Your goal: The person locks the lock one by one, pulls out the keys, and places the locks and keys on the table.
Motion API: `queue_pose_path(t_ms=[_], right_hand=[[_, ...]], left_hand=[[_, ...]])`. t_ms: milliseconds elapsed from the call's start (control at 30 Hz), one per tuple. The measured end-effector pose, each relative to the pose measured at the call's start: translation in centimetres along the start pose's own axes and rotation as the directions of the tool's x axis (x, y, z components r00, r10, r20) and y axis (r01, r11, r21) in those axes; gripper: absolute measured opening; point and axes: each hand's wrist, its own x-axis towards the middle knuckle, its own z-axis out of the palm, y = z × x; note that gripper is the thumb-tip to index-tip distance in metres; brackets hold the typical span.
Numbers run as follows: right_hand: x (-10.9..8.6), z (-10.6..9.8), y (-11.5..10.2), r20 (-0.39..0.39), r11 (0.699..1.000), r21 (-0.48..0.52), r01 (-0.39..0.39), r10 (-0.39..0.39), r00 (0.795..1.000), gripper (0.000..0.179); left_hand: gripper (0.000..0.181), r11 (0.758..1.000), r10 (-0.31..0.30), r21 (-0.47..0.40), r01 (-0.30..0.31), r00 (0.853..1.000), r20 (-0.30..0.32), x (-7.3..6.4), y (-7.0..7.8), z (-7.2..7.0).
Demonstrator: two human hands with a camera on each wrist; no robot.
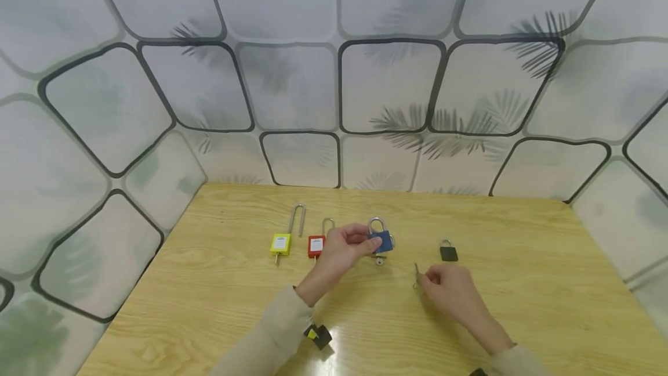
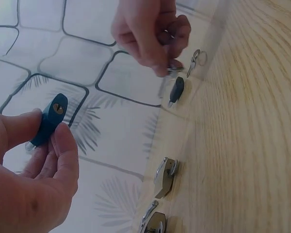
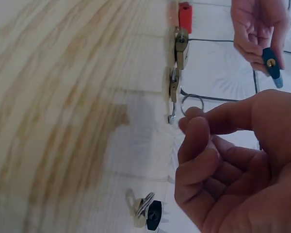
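My left hand (image 1: 338, 257) holds a blue padlock (image 1: 383, 242) above the table, its shackle pointing up and looking closed in the head view. The lock's keyhole faces the camera in the left wrist view, with thumb and fingers on either side of the blue body (image 2: 49, 121). To the right, my right hand (image 1: 450, 290) pinches a small key (image 1: 416, 269). A thin metal ring (image 3: 192, 104) sticks out past those fingertips in the right wrist view. Lock and key are apart. Fingers hide part of the key.
A yellow padlock (image 1: 280, 244) with a long shackle and a red padlock (image 1: 316, 245) lie to the left. Brass padlocks (image 3: 181, 49) lie near the blue one. A black padlock (image 1: 448, 252) lies behind my right hand.
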Motion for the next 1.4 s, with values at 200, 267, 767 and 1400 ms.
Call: queue_pose_path(t_ms=[200, 267, 767, 1400], right_hand=[[0.3, 0.4, 0.8, 0.036, 0.999, -0.05, -0.003, 0.005, 0.999, 0.031], [0.4, 0.6, 1.0, 0.05, 0.998, -0.063, -0.012, 0.015, 0.999, 0.032], [0.3, 1.1, 1.3, 0.087, 0.995, -0.097, -0.03, 0.039, 0.995, 0.044], [-0.1, 0.4, 1.3, 0.079, 0.992, -0.101, -0.081, 0.089, 0.993, 0.042]], left_hand=[[0.025, 1.0, -0.002, 0.027, 0.002, 1.0, 0.001, -0.1, -0.1, -0.1], [0.024, 0.999, -0.009, 0.039, 0.009, 1.0, -0.002, -0.1, -0.2, -0.1], [0.023, 1.0, -0.004, 0.014, 0.004, 1.0, 0.008, -0.3, -0.6, 0.0], [0.021, 0.997, 0.008, 0.08, -0.007, 1.0, -0.012, -0.2, -1.4, 0.8]])
